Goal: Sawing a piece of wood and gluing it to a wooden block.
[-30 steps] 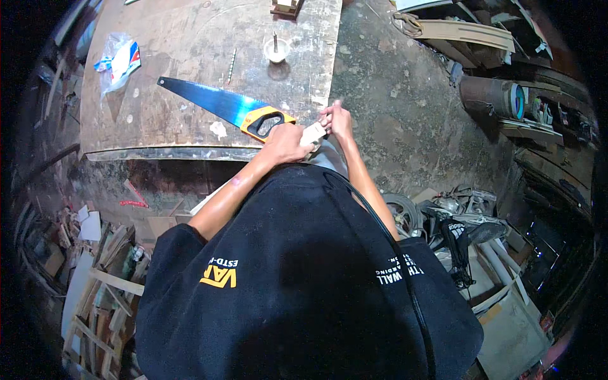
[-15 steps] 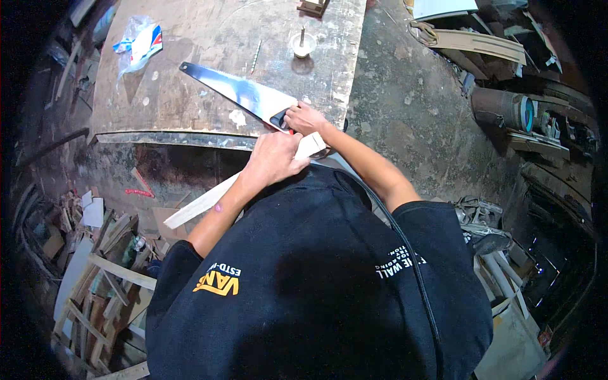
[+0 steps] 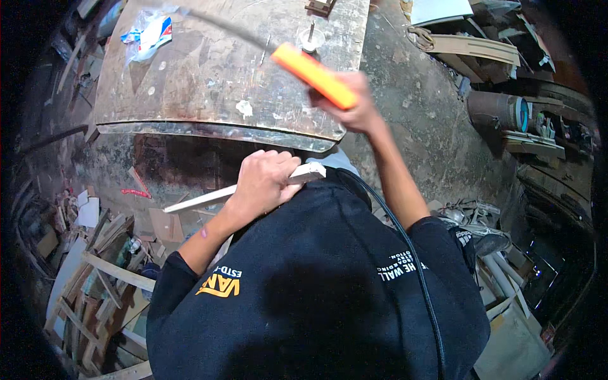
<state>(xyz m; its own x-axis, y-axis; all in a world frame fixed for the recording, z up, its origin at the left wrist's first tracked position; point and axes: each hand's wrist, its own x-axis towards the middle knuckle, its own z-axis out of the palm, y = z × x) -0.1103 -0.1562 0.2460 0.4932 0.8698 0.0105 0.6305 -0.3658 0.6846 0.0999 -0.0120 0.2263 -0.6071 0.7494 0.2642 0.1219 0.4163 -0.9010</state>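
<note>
My right hand is closed around the orange handle of a handsaw, held up over the right part of the worktable. The saw's blade is seen nearly edge-on and smeared by motion, pointing to the far left. My left hand grips a pale wooden strip close to its right end, in front of my torso and just off the table's near edge. That strip slants down to the left beneath my forearm, and its blunt end sticks out past my fingers.
A worn wooden worktable carries a plastic bag, a small round container with an upright stick, and a brown block. Wood scraps pile up at lower left. A dark cable runs down my shirt.
My right hand has lifted the saw off the tabletop by its handle and swung it up, turning the blade edge-on. The left hand and strip have shifted slightly toward me.
</note>
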